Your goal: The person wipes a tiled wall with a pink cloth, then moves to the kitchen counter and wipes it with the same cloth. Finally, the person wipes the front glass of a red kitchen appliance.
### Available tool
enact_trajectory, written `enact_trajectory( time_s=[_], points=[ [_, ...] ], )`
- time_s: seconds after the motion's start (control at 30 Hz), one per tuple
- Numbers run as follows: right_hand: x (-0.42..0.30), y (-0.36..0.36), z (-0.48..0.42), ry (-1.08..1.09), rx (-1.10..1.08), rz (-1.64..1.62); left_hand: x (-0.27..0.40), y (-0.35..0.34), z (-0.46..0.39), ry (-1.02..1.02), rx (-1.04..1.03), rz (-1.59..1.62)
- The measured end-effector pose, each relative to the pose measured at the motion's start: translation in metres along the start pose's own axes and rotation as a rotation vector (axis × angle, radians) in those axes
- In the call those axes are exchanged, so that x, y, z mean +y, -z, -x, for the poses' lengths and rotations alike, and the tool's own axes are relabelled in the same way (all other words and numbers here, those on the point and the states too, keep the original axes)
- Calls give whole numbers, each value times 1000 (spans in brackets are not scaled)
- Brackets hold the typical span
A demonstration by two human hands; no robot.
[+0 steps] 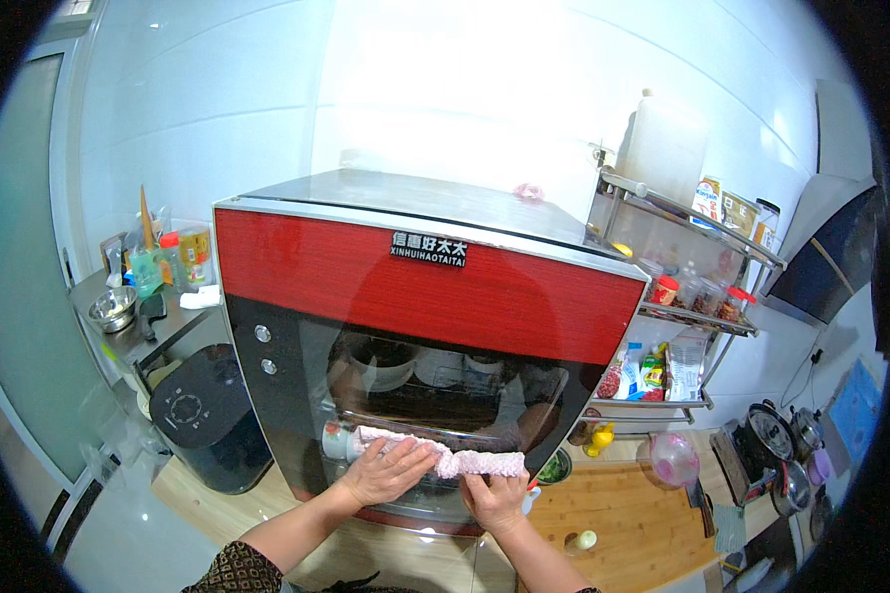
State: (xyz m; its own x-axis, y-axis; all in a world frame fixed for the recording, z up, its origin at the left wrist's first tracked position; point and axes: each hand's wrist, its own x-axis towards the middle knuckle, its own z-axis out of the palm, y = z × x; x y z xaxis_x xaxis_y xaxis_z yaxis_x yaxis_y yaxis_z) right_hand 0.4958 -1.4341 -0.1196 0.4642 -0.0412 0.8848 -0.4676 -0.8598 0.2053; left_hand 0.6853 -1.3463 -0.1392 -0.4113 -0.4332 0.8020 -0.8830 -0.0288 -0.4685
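A pale pink fluffy cloth (482, 464) lies in a long roll along the lower front of a red and black cabinet appliance (430, 296) with a glass door. My left hand (393, 471) rests on the cloth's left part, fingers stretched over it. Under the cloth's right part, my right hand (495, 498) grips it with curled fingers. Bowls show behind the glass above the cloth. Two round silver buttons are on the appliance's left side.
A black air fryer (208, 422) stands left, below a counter with a steel bowl (113, 308) and bottles. At right are a metal rack (697, 319) with jars and packets, a wooden cutting board (623, 519), a knife (704, 511), a pink strainer (675, 459) and pots (770, 434).
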Motion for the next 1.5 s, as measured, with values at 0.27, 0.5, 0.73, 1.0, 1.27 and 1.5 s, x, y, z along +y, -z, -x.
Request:
enact_trajectory(
  time_s=[0.27, 0.5, 0.73, 1.0, 1.27, 1.5],
  points=[
    [7, 16, -76, -119, 189, 96, -44, 14, -62, 121, 90, -127],
    [1, 11, -114, -62, 289, 64, -69, 34, -88, 310, 188, -95],
    [-24, -27, -31, 179, 100, -78, -45, 13, 10, 160, 29, -53],
    [-31, -26, -54, 177, 129, -58, -55, 19, 13, 177, 17, -4],
    [-34, -10, -126, -7, 325, -60, -93, 43, -58, 307, 153, -28],
    [-37, -36, -27, 188, 86, -99, -42, 8, 22, 137, 53, 20]
  ],
)
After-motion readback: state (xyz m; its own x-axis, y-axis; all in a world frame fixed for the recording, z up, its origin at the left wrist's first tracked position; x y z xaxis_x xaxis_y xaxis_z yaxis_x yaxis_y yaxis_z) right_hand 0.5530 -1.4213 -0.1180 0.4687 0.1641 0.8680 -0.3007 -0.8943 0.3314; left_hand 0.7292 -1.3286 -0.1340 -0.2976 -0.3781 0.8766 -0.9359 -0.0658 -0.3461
